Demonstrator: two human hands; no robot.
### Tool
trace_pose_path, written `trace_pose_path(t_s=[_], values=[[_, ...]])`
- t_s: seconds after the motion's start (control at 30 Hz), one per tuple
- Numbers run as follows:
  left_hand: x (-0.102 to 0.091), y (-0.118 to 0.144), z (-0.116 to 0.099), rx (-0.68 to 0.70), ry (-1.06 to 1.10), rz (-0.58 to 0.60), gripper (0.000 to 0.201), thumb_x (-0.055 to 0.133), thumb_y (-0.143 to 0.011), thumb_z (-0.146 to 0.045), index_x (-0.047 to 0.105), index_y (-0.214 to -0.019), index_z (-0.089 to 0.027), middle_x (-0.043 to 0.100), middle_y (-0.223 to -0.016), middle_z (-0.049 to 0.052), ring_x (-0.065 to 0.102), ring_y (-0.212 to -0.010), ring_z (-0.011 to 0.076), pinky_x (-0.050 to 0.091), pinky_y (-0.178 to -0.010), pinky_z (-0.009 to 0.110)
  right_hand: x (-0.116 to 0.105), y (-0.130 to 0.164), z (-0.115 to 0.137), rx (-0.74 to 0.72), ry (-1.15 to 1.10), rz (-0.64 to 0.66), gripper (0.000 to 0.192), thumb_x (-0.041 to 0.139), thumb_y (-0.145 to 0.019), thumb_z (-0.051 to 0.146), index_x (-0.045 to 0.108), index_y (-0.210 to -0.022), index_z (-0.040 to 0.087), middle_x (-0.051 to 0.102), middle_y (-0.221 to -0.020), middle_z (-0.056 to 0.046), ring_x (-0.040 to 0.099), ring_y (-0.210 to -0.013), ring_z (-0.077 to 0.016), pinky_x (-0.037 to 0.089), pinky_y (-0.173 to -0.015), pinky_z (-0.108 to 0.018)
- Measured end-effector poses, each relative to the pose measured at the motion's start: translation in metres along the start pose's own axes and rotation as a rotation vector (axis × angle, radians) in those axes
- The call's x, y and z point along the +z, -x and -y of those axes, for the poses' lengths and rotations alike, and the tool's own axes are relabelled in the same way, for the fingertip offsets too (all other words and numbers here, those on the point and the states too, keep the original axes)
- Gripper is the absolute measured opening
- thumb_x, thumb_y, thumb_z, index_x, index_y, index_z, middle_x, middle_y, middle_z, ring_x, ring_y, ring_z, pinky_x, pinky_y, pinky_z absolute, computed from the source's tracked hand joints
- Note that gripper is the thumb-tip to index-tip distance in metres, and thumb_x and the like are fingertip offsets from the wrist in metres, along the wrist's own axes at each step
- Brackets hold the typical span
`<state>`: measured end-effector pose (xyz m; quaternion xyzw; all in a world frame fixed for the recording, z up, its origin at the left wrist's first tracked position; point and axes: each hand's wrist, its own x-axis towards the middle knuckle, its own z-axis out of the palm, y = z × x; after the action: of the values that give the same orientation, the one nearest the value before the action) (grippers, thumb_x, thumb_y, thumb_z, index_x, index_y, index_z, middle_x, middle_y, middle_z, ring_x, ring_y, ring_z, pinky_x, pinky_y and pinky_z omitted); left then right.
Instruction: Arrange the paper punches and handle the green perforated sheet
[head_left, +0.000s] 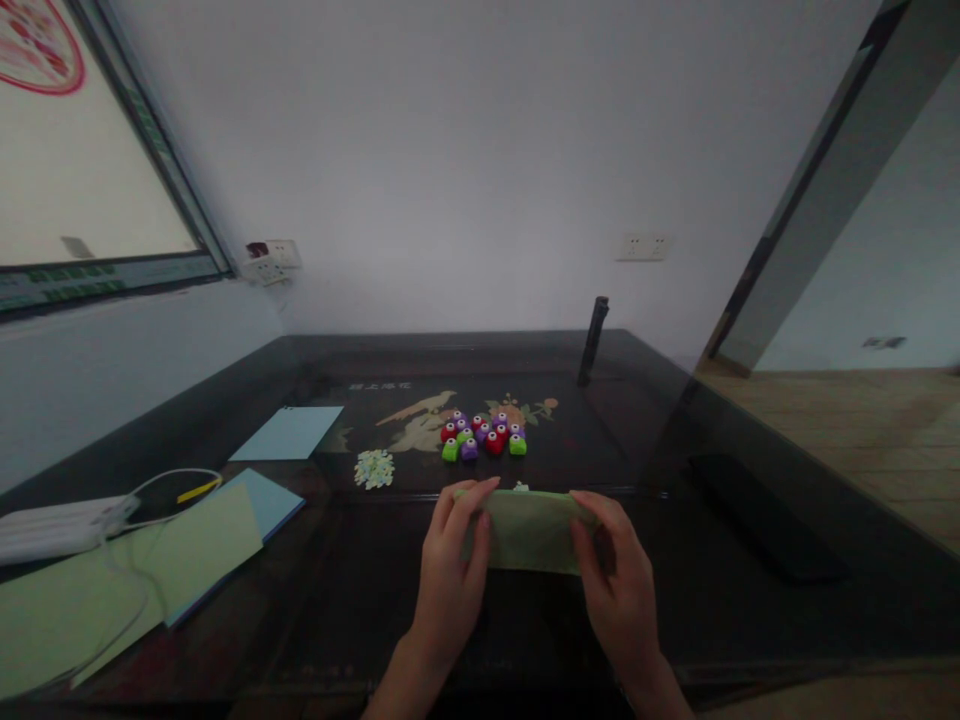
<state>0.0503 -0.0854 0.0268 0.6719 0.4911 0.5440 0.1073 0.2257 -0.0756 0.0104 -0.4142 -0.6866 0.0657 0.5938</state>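
Nearest the camera, two bare forearms rise from the bottom edge, and the left hand point(450, 570) and right hand point(619, 590) each pinch one end of a green sheet point(529, 530), thumbs on top and fingers curled under, so both hands are closed on it and hold it taut between them. The sheet hovers or rests just above the dark table point(315, 600), near its front edge; whether it touches the surface cannot be told. It looks folded or doubled into a narrow strip, held square to the person, a grip that would keep the edges lined up. Beyond the sheet sits a tight cluster of small punches point(484, 435) in red, purple and green, grouped within easy reach. Left of the punches, and just beyond the sheet's left end, lies a little heap of confetti point(374, 468), pale cut-outs gathered in one spot. A tiny pale scrap shows at the sheet's far edge. Farther left of the sheet lie a blue card point(289, 432), then a stack of green and blue paper point(180, 555) at the table's left side, with a white power bank point(52, 528) and its looping cable beside it. Beyond the punches, toward the wall, a dark upright post point(592, 340) stands. Right of the sheet a dark flat object point(765, 520) lies, too dim to identify.
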Motion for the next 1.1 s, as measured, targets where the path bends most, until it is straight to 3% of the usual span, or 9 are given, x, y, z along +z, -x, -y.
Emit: trace_pose_path(t_s=[0.63,0.73,0.83,0.9,1.0,1.1], values=[[-0.001,0.006,0.003,-0.005,0.023,-0.018,0.032,0.045,-0.089,-0.015,0.055,-0.117,-0.026,0.057,-0.109,0.006,0.055,-0.105,0.0172,0.045,-0.091,0.030,-0.001,0.003,0.002,0.054,-0.018,0.005,0.027,0.051,-0.087,0.012,0.055,-0.111,0.025,0.064,-0.102,-0.005,0.063,-0.093,-0.0158,0.052,-0.081,-0.027],[0.001,0.011,0.006,-0.097,0.117,-0.011,0.035,0.047,-0.090,-0.020,0.050,-0.124,-0.026,0.057,-0.113,0.007,0.055,-0.107,0.0190,0.044,-0.093,0.034,0.001,0.006,0.002,0.159,-0.087,-0.019,0.030,0.054,-0.087,0.017,0.054,-0.116,0.025,0.063,-0.108,-0.007,0.063,-0.094,-0.0172,0.052,-0.081,-0.029],[0.005,0.017,0.008,-0.274,0.295,-0.030,0.056,0.049,-0.090,-0.027,0.027,-0.142,-0.025,0.057,-0.115,0.008,0.058,-0.104,0.0195,0.045,-0.093,0.035,0.002,0.007,0.004,0.380,-0.264,-0.024,0.051,0.057,-0.086,0.024,0.039,-0.133,0.024,0.062,-0.111,-0.009,0.064,-0.092,-0.0179,0.053,-0.080,-0.031],[0.008,0.020,0.008,-0.363,0.389,-0.018,0.064,0.050,-0.089,-0.031,0.019,-0.144,-0.024,0.054,-0.121,0.009,0.057,-0.108,0.0204,0.044,-0.096,0.036,0.002,0.007,0.005,0.504,-0.394,0.025,0.058,0.059,-0.085,0.029,0.033,-0.136,0.023,0.062,-0.110,-0.009,0.064,-0.093,-0.0181,0.053,-0.081,-0.031],[0.010,0.024,0.009,-0.419,0.436,0.035,0.057,0.051,-0.088,-0.035,0.029,-0.140,-0.024,0.047,-0.132,0.009,0.051,-0.117,0.0221,0.039,-0.101,0.035,0.003,0.008,0.003,0.588,-0.485,0.082,0.046,0.061,-0.082,0.033,0.046,-0.124,0.021,0.062,-0.109,-0.008,0.062,-0.098,-0.0194,0.051,-0.085,-0.032],[0.011,0.028,0.011,-0.448,0.440,0.066,0.045,0.050,-0.089,-0.037,0.041,-0.129,-0.021,0.051,-0.127,0.009,0.051,-0.117,0.0224,0.039,-0.100,0.035,0.005,0.012,0.002,0.610,-0.497,0.102,0.033,0.062,-0.081,0.035,0.053,-0.109,0.020,0.064,-0.104,-0.008,0.062,-0.098,-0.0204,0.051,-0.086,-0.032]])
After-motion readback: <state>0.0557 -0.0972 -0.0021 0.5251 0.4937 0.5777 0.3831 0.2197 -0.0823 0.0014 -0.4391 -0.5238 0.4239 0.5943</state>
